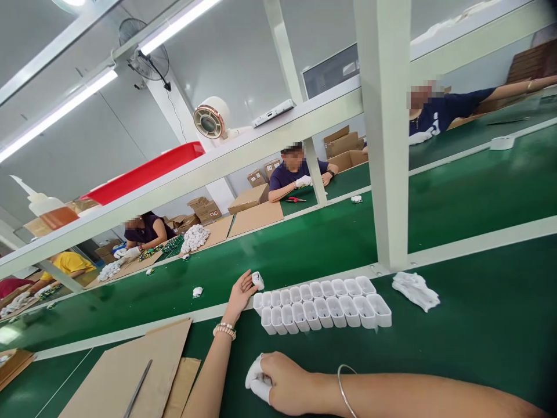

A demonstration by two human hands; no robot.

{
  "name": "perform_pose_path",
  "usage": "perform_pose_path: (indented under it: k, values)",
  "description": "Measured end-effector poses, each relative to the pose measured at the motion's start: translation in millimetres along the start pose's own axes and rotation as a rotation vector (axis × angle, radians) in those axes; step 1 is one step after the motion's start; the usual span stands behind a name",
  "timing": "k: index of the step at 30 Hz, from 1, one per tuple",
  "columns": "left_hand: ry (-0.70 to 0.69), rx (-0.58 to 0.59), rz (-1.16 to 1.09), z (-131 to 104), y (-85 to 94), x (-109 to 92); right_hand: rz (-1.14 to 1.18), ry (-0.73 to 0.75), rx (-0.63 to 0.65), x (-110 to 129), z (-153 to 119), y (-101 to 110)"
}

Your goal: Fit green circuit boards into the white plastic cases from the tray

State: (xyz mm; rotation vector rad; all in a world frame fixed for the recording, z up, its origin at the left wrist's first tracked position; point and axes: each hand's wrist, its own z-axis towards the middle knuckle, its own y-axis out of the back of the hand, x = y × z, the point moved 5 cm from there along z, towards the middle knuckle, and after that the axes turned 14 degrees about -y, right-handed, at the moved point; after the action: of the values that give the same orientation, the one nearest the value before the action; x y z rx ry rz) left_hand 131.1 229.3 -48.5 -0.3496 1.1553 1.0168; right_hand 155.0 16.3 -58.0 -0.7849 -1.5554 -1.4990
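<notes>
My left hand [239, 295] reaches over the rail at the belt's near edge. Its fingers are closed at a small white plastic case [258, 281] with a dark opening on top. Just right of it, white open-topped plastic cases [322, 313] stand upright in two close rows on the green bench. My right hand [285, 380] is closed low in front of these rows, with white finger cots [260, 380] on its fingertips. Whatever its fingers may hold is hidden.
A crumpled white glove [415, 290] lies right of the cases, near an upright post [389, 145]. Cardboard sheets [130, 371] with a metal strip [138, 389] lie at left. Small white pieces [197, 292] sit on the green belt [304, 244]. Several people work across it.
</notes>
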Motion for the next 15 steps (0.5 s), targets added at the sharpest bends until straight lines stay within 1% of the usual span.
perform_pose_path:
  k: [2,4,5,6,7,9,10,11,12,15]
  values:
    - [-0.022,-0.014,0.033,-6.1,1.1,-0.9,-0.008,0.003,0.005,0.2,0.4,-0.4]
    - [-0.049,-0.02,0.056,-17.6,3.6,-7.3,-0.012,0.006,0.007,1.0,0.2,-0.3]
    - [-0.066,-0.003,0.056,-24.8,4.1,-12.3,-0.013,0.006,0.008,1.5,-0.2,0.0]
    - [-0.082,0.042,0.052,-32.5,3.0,-18.0,-0.014,0.005,0.008,2.1,-0.8,0.4]
    - [-0.094,0.112,0.049,-40.5,0.2,-23.8,-0.015,0.003,0.009,2.6,-1.5,0.9]
    - [-0.106,0.287,0.067,-56.4,-8.3,-34.1,-0.022,-0.003,0.012,3.6,-3.1,2.4]
    - [-0.111,0.348,0.085,-63.2,-11.8,-38.2,-0.027,-0.005,0.017,4.1,-3.9,3.0]
    - [-0.115,0.373,0.104,-68.7,-14.0,-41.5,-0.035,-0.008,0.026,4.6,-4.5,3.5]
    - [-0.121,0.363,0.118,-72.7,-14.9,-44.1,-0.047,-0.011,0.038,5.1,-5.0,3.6]
    - [-0.149,0.252,0.146,-80.1,-13.9,-49.2,-0.073,-0.014,0.068,6.5,-6.1,2.8]
